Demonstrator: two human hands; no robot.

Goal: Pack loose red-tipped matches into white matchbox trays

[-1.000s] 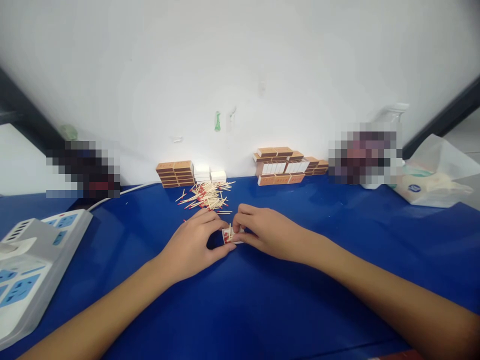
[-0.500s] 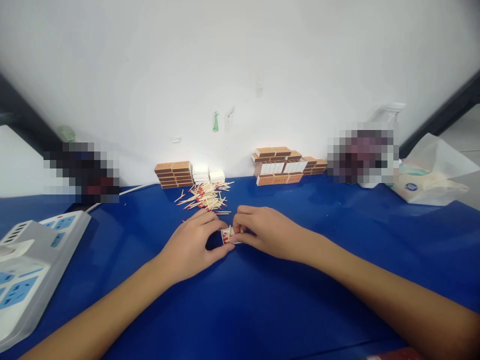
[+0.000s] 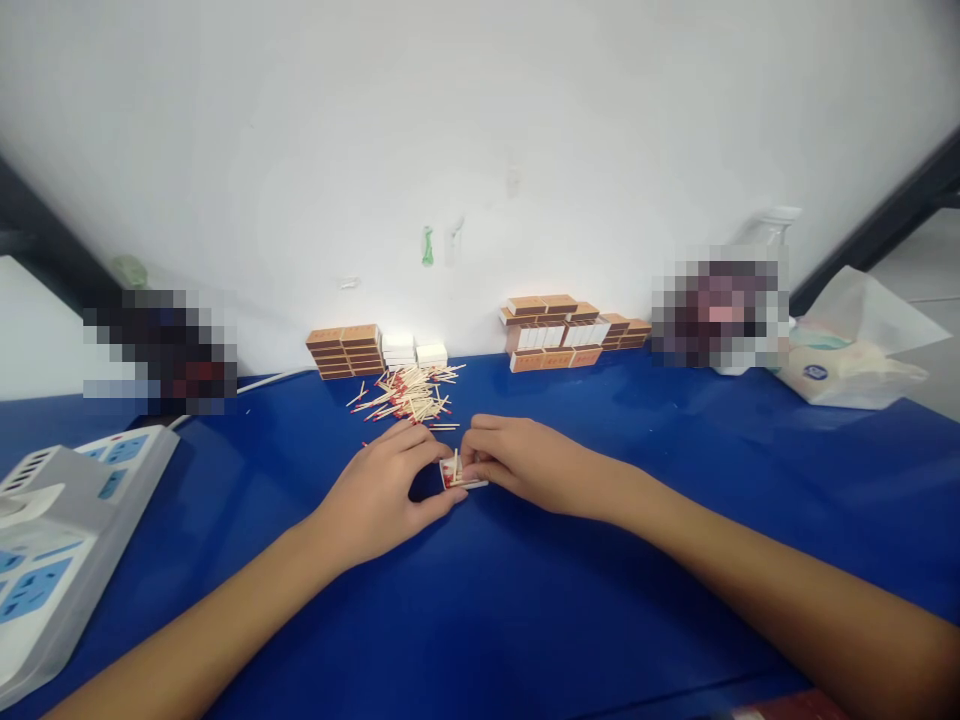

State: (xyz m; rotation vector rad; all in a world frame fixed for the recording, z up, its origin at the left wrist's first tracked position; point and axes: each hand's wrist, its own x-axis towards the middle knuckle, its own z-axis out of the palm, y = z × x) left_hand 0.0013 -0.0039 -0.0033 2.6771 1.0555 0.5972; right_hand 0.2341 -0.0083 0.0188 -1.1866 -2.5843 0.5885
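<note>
Head view, table: a blue table runs up to a white wall at 12 o'clock.
Head view, small box: an open white tray, the small box, lies on the table at the middle of the picture, between the two hands, with red-tipped matches in it; one match stands up out of it.
Head view, left hand: the left hand comes in from 7 o'clock, its fingers curled, with thumb and forefinger pinching the box's left end.
Head view, right hand: the right hand comes in from 4 o'clock, its fingertips drawn together and pinching the box's right side.
Head view, loose matches: a pile of matches lies just beyond the hands at 12 o'clock, not touching them.
Head view, brown stack: brown boxes stand stacked against the wall at 11 o'clock, with white trays just beside them.
Head view, second stack: more boxes are piled against the wall at 1 o'clock.
Head view, power strip: a grey power strip lies at 9 o'clock, well apart from the hands.
Head view, bag: a clear plastic bag sits at 2 o'clock.
</note>
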